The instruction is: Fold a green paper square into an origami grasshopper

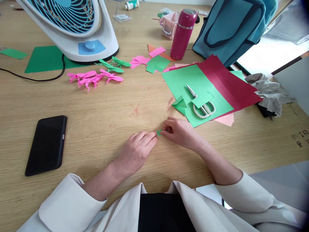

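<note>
Between my two hands a small piece of green folded paper (159, 132) shows, mostly covered by fingers. My left hand (138, 148) lies low over the table, its fingers pressed together on the paper's left end. My right hand (180, 132) pinches the other end between thumb and curled forefinger. Beyond my right hand, a folded green paper piece (180, 104) rests at the edge of light green sheets (178, 79). Scissors (204, 109) with white handles lie on those sheets, partly under a green scrap (202, 99).
Pink folded paper figures (90, 79) and green ones (111, 66) sit before the fan (96, 48). A black phone (47, 145) lies at left. Behind are a magenta flask (183, 35), a pink basket (169, 25) and a blue bag (231, 29). Red sheets (224, 80) lie at right.
</note>
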Available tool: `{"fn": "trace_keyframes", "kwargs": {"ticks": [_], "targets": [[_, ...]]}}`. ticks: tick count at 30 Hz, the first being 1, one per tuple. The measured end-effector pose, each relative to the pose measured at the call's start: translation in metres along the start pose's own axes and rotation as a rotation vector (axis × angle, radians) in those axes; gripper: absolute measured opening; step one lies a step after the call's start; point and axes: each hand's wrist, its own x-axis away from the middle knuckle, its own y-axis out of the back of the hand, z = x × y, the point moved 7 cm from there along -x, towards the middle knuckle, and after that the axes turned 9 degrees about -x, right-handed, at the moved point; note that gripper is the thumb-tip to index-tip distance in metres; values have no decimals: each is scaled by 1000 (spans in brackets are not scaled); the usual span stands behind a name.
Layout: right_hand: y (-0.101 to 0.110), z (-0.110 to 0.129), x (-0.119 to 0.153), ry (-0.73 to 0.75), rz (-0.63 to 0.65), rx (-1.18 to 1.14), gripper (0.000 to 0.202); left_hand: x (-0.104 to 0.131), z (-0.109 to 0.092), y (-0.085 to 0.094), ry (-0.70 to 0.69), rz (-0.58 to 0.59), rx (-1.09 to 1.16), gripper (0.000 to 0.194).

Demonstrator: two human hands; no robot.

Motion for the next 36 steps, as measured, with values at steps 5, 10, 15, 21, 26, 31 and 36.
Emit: {"fn": "trace_keyframes", "kwargs": {"ticks": [5, 10, 15, 21, 26, 31, 36], "targets": [[2, 0, 6, 78, -31, -79, 8, 0, -2, 1, -5, 9, -19, 30], [-1, 1, 10, 71, -65, -88, 5, 1, -3, -1, -14, 17, -60, 29], [-5, 5, 12, 75, -90, -81, 8, 1, -3, -3, -5, 26, -59, 28], [-8, 4, 11, 82, -84, -44, 9, 1, -3, -4, 0, 25, -60, 30], [-13, 7, 14, 98, -68, 45, 10, 1, -3, -4, 6, 21, -64, 30], [-14, 14, 18, 102, -104, 158, 12, 0, -3, -4, 4, 14, -64, 27], [-13, 10, 15, 61, -88, 92, 10, 0, -3, -4, 9, 17, -64, 26]]}}
